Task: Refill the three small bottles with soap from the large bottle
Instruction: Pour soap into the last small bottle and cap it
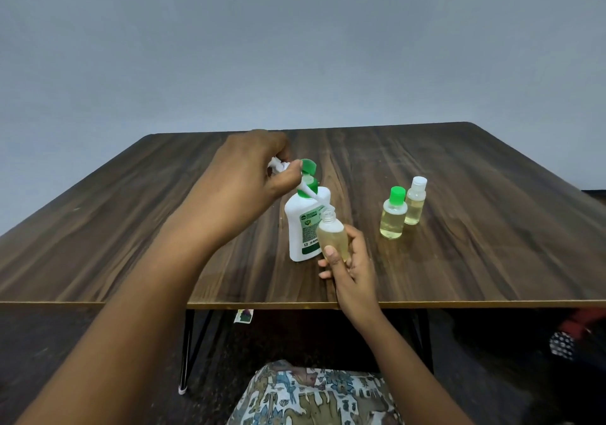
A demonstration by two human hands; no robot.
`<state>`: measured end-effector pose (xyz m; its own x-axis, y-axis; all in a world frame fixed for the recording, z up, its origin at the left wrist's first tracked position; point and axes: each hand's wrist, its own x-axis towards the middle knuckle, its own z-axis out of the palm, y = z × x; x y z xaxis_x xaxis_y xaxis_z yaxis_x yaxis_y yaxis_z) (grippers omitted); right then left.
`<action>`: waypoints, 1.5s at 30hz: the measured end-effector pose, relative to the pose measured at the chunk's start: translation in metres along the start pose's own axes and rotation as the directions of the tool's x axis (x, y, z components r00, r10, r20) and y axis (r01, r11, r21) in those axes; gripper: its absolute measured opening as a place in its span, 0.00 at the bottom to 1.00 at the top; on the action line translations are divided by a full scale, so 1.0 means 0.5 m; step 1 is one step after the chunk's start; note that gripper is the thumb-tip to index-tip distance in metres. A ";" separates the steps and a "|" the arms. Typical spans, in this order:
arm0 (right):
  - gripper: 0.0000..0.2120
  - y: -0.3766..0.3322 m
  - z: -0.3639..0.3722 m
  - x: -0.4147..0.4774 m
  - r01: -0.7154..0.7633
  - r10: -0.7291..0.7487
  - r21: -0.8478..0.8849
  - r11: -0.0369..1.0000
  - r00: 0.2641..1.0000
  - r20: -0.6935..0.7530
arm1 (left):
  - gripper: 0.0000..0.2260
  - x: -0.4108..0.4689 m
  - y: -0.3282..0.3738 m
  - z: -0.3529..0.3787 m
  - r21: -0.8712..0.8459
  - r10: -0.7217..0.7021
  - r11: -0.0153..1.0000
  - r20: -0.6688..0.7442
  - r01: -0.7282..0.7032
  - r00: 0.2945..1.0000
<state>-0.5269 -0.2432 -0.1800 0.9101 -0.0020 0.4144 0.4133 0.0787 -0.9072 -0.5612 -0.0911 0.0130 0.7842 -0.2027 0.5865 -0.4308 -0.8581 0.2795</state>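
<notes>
L hand (249, 175) on white pump (277, 164), R hand (352, 262) round uncapped sm. bottle (331, 232)

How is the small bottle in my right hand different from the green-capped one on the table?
The held bottle has no cap and its neck is open; the green-capped bottle is closed. The held bottle is gripped in the right hand; the green-capped bottle stands upright on the table. The held bottle looks oval and tapered, the green-capped bottle straight-sided. Both are clear and hold pale yellow liquid.
</notes>
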 end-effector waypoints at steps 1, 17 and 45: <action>0.13 0.000 0.000 0.000 0.002 -0.002 -0.001 1.000 1.000 -0.001 | 0.16 0.002 -0.001 0.000 0.020 -0.007 1.000 0.004 0.007 1.000; 0.14 0.000 0.002 0.000 0.015 -0.016 0.009 1.000 1.000 0.020 | 0.11 0.041 0.016 0.098 0.196 0.018 0.976 0.376 -0.099 0.926; 0.18 -0.060 -0.005 -0.012 0.044 -0.045 0.068 0.997 0.999 0.008 | 0.31 0.036 0.066 0.034 0.605 0.321 0.750 0.020 -0.267 0.947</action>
<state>-0.5445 -0.2481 -0.1553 0.8904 0.0027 0.4551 0.4499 0.1464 -0.8810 -0.5536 -0.1310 0.0197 0.6133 -0.4766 0.6299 -0.2623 -0.8751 -0.4068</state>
